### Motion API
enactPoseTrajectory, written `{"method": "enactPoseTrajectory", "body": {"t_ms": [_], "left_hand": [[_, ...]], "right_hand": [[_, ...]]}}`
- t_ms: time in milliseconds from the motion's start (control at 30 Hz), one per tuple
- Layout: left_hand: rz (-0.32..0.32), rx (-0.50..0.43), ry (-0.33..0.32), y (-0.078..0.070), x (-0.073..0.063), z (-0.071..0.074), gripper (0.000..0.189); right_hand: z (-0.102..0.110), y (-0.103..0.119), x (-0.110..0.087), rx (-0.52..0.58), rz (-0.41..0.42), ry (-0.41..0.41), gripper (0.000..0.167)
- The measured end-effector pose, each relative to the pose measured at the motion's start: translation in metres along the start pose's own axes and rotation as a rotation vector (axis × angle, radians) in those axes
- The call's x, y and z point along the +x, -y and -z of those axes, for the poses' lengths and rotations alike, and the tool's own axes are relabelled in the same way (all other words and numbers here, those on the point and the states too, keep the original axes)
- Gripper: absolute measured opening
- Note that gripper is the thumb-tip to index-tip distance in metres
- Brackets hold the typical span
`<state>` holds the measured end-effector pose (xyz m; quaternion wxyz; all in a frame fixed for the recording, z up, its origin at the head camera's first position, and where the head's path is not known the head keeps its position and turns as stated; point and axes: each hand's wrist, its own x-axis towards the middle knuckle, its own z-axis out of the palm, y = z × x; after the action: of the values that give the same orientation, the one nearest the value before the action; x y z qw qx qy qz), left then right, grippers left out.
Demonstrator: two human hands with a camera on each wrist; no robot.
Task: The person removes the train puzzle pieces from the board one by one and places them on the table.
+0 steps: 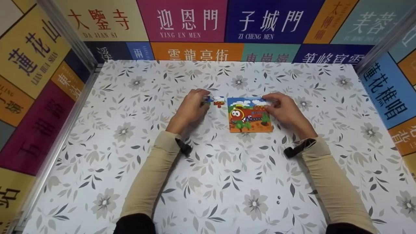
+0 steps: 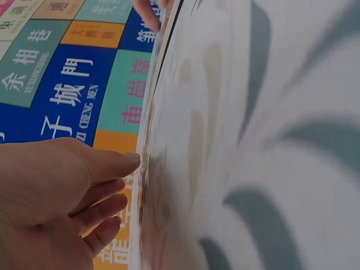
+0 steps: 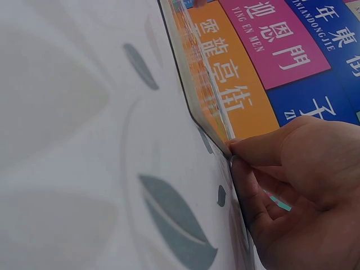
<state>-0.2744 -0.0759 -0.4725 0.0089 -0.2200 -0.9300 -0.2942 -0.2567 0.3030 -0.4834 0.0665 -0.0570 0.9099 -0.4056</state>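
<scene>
Pinching, the right hand (image 1: 283,105) holds and partly hides the upper right edge of a train-picture board (image 1: 248,118). Left hand (image 1: 194,105) covers one end of small picture pieces (image 1: 219,102), left of the board; its hold cannot be told.

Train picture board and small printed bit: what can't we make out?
Small printed bit: head view, left end hidden by left hand; too small to tell whether one piece or several.
Train picture board: head view, upper right edge partly covered by right hand.
Same board, right wrist view: face too edge-on to read.
</scene>
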Motion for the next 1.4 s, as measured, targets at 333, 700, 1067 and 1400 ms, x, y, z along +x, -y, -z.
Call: {"method": "enactPoseTrajectory", "body": {"t_ms": [333,700,1067,1400], "left_hand": [[-0.107,0.012,0.034,-0.032,0.008,-0.024,0.044],[-0.043,0.011,0.087,-0.054,0.017,-0.038,0.046],[0.022,0.09,0.101,-0.065,0.022,-0.043,0.047],[0.013,0.154,0.092,-0.073,0.023,-0.044,0.042]], "right_hand": [[0.001,0.0,0.001,0.001,-0.018,0.007,0.043],[0.002,0.0,0.0,-0.021,0.008,0.0,0.043],[0.002,0.001,0.0,-0.021,0.022,0.007,0.043],[0.001,0.001,0.001,-0.01,0.001,0.005,0.043]]}}
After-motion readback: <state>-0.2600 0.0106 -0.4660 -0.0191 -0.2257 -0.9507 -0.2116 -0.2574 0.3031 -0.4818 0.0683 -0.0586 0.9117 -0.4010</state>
